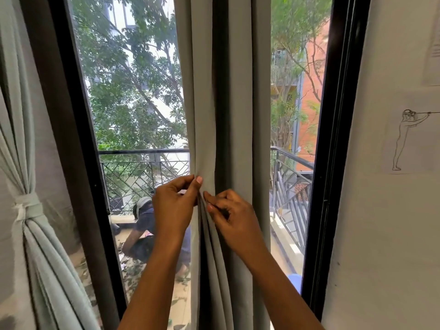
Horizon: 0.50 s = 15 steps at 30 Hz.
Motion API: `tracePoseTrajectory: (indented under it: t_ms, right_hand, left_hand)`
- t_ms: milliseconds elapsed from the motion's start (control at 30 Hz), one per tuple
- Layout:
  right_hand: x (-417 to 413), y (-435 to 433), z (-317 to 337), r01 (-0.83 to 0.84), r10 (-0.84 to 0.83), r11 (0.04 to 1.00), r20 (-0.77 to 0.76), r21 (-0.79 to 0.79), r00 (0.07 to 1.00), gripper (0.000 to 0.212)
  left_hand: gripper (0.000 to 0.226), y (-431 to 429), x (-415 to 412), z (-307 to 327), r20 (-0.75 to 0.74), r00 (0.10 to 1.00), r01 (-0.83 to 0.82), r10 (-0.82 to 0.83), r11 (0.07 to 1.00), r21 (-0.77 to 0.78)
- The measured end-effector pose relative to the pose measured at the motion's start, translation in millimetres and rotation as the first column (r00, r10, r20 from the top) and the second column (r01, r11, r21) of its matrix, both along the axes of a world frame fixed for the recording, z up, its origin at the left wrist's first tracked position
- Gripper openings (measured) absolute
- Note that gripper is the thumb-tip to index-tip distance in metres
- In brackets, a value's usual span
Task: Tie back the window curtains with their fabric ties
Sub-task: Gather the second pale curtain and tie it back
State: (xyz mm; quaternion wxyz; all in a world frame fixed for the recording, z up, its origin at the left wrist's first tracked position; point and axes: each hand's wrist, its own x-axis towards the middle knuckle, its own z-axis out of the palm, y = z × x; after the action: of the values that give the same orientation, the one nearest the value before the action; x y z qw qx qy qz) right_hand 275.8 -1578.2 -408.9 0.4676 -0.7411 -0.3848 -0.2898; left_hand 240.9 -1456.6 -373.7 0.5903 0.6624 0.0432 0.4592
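- Grey-green fabric curtain (235, 115) hangs loose down the middle of the dark-framed window (331, 163), with glass showing on either side. This is the panel I am working on.
- I judge the step in hand to be gathering the pleats into one bundle before tying.
- Stack each fold evenly onto the next. Keep the pinch firm so gathered folds do not slip out.
- The matching pale curtain at the far left (35, 246) is already cinched by its pale fabric tie (27, 206). Gather at about that height.
- No tie for the middle curtain is in view; I cannot tell where it is.
- My left hand (173, 206) pinches the curtain's left edge between thumb and forefinger.
- My right hand (233, 217) pinches the neighbouring pleats just below, fingers curled on the cloth.
- The two hands are nearly touching. Both forearms rise from below, with the backs of the hands facing me.
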Motion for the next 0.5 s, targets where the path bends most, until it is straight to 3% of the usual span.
tracePoseTrajectory:
  t_ms: [67,133,200,267,367,500]
  right_hand:
    - [16,-2,1,0.18,-0.18,0.984,-0.051,-0.004,0.982,0.034]
    - [33,-2,8,0.385,-0.373,0.918,-0.121,0.094,0.92,0.057]
    - [52,0,21,0.463,-0.437,0.873,-0.178,0.151,0.882,0.077]
    - [74,6,33,0.463,-0.422,0.875,-0.247,0.139,0.872,0.084]
    - [95,17,34,0.474,-0.435,0.865,-0.226,0.166,0.872,0.066]
    - [90,39,14,0.449,-0.469,0.839,-0.01,0.306,0.883,0.036]
  left_hand:
    - [0.002,8,6,-4,0.0,0.993,-0.115,0.115,0.99,0.086]
    - [0.013,11,9,-8,0.001,0.972,-0.233,0.237,0.956,0.178]
    - [0.019,15,13,-10,0.017,0.95,-0.309,0.313,0.925,0.222]
    - [0.018,20,19,-9,0.026,0.947,-0.318,0.32,0.921,0.226]
    - [0.019,27,31,-9,-0.01,0.948,-0.309,0.319,0.924,0.226]
    - [0.025,38,51,-11,-0.01,0.97,-0.234,0.243,0.947,0.221]
